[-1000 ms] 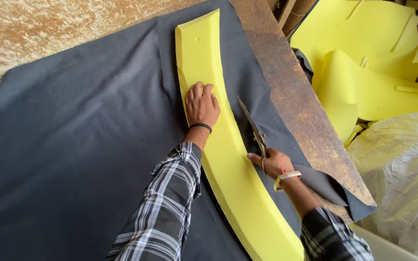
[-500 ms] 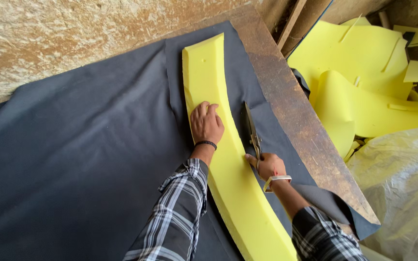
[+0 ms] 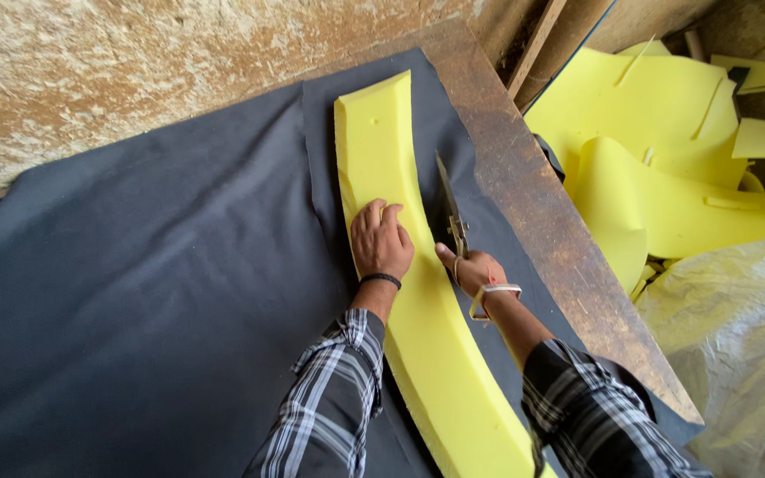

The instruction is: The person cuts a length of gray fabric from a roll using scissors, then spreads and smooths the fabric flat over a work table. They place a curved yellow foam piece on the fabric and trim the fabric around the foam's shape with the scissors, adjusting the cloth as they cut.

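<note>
While the left hand (image 3: 381, 243) presses flat on the curved yellow foam strip (image 3: 418, 292) to pin it over dark fabric (image 3: 152, 292) on the table (image 3: 560, 239), its grip stays unclenched. At three o'clock, the right hand (image 3: 475, 270) clasps scissors (image 3: 450, 205), blades pointing toward twelve along the foam's edge.

Long curved yellow foam strip (image 3: 418, 301) lies flat on the dark grey fabric (image 3: 152, 292), and the scissors (image 3: 450, 205) point along its right edge.
</note>
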{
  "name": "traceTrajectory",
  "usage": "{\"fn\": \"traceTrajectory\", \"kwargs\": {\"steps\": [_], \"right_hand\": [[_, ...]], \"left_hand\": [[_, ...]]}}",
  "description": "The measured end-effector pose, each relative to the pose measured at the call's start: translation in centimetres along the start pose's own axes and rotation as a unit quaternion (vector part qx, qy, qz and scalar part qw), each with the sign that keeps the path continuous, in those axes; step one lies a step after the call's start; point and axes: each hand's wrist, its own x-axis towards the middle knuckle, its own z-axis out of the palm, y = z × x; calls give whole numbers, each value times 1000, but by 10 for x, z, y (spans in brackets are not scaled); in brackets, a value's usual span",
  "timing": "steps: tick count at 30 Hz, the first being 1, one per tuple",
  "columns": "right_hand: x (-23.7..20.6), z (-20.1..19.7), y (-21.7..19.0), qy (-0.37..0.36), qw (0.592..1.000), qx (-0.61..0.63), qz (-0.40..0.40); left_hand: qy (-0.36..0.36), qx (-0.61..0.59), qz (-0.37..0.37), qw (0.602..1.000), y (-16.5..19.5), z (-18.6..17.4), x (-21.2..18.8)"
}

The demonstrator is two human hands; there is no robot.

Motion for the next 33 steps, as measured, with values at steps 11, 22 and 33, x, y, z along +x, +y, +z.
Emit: {"fn": "traceTrajectory", "kwargs": {"steps": [11, 22, 33], "right_hand": [[23, -8, -35, 7, 999, -42, -6], [49, -10, -68, 54, 998, -28, -9], [76, -10, -100, 24, 999, 40, 21]], "left_hand": [[6, -28, 2, 1000, 5, -5, -2], [-7, -29, -6, 1000, 7, -7, -3], [6, -37, -4, 999, 9, -9, -2]]}}
